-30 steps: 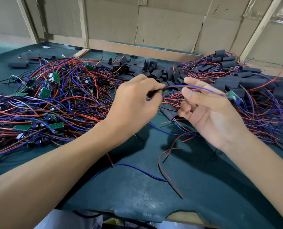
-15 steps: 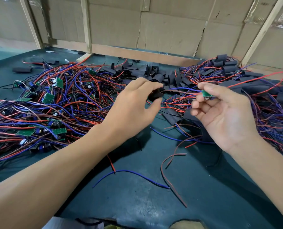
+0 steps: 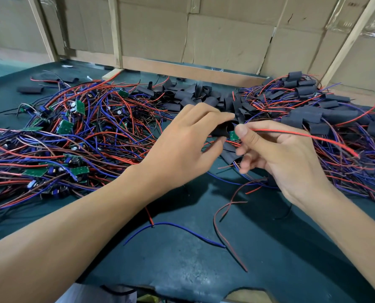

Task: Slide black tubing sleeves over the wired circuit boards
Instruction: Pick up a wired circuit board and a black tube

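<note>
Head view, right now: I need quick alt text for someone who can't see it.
A person's left hand pinches a black tubing sleeve while the right hand feeds a small green circuit board toward its open end, red-and-black wire trailing right. Bare wired boards lie piled left, loose sleeves behind, sleeved ones right, on a dark green table.

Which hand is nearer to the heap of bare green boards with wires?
Left. The left hand is just beside the heap of bare boards, on its right edge; the right hand is farther right, beyond the left one.
</note>
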Demonstrator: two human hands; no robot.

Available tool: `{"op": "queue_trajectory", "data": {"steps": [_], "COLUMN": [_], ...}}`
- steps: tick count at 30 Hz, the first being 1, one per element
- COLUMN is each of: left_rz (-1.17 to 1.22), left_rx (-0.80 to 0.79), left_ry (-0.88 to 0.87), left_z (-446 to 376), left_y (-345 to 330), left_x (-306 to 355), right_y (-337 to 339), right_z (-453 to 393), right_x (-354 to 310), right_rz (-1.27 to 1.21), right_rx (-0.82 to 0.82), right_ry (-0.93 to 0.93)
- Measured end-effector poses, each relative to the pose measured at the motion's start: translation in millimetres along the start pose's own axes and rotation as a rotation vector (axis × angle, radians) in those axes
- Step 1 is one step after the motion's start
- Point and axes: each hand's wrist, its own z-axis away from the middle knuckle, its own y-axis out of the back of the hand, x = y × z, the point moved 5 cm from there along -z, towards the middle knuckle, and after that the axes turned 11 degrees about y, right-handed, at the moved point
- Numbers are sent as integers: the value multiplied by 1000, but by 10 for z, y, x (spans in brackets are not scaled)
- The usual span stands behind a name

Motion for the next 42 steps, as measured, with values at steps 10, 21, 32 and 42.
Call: {"op": "queue_trajectory", "data": {"steps": [10, 21, 32, 42], "left_rz": [-5, -88, -107, -50], "left_rx": [17, -40, -43, -37], "left_ry": [-71, -82, -103, -112], "left_z": [-16, -15, 7, 3], "left_y": [24, -13, -46, -27], "left_x": [14, 5, 45, 84], "right_y": [0, 48, -8, 55], "right_z": [-29, -21, -3, -14], "right_x": [-6, -50, -46, -37], "right_rz": [-181, 9, 30, 36], "right_rx": [38, -28, -73, -25], "right_ry": [-21, 146, 155, 148]}}
